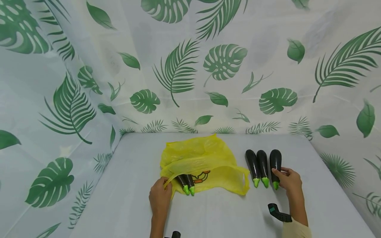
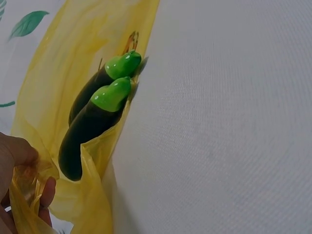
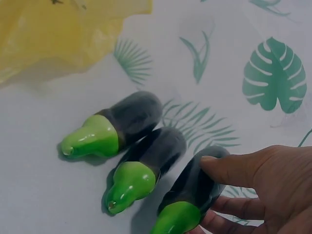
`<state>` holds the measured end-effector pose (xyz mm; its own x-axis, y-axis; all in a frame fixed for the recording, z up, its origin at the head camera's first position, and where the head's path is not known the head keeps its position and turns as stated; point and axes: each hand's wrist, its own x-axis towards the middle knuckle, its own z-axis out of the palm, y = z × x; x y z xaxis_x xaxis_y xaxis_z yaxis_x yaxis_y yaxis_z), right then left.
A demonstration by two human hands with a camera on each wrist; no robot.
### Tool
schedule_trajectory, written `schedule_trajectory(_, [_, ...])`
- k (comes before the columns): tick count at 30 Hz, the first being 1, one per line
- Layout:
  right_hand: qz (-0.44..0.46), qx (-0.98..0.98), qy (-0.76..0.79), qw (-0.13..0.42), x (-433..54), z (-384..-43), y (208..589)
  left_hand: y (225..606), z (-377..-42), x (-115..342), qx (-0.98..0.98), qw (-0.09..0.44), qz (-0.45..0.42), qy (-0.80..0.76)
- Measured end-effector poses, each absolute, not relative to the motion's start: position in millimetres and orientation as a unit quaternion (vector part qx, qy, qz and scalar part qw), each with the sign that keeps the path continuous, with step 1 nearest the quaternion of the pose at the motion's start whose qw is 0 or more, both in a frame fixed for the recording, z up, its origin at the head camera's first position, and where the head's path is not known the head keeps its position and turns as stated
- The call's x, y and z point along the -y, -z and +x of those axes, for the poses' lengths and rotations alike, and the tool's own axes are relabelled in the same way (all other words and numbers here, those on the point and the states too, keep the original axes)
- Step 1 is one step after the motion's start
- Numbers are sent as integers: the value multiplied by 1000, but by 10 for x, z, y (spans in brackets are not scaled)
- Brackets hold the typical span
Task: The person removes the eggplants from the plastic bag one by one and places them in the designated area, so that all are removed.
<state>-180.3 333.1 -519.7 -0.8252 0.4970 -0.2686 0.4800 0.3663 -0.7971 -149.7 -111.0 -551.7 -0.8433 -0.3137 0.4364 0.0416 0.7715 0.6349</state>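
My left hand (image 1: 160, 195) pinches the left handle edge of a yellow plastic bag (image 1: 202, 152) that lies flat with its mouth toward me. Two dark eggplants (image 2: 92, 122) with green stem ends lie inside the bag's opening, their upper parts hidden under its film. On the right, my right hand (image 1: 289, 180) grips the rightmost of three more eggplants, thumb on one side and fingers on the other; this eggplant (image 3: 195, 180) has its green end toward me. The middle eggplant (image 1: 262, 165) and the left eggplant (image 1: 251, 165) lie side by side close to it.
A white table (image 1: 125, 205) carries everything. Behind and beside it hangs a white sheet with green leaf prints (image 1: 226, 62). A black wrist-camera mount (image 1: 279, 213) sits at the right wrist.
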Motion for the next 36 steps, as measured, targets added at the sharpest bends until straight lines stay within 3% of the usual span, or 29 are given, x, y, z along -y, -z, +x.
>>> schedule_trajectory(7, [-307, 835, -456, -15, -3365, -1881, 5237, 5529, -1497, 1115, 900, 271, 76, 332])
schedule_trajectory(36, [-314, 840, -443, -18, -3327, -1960, 5352, 5523, -1504, 1110, 904, 264, 86, 325])
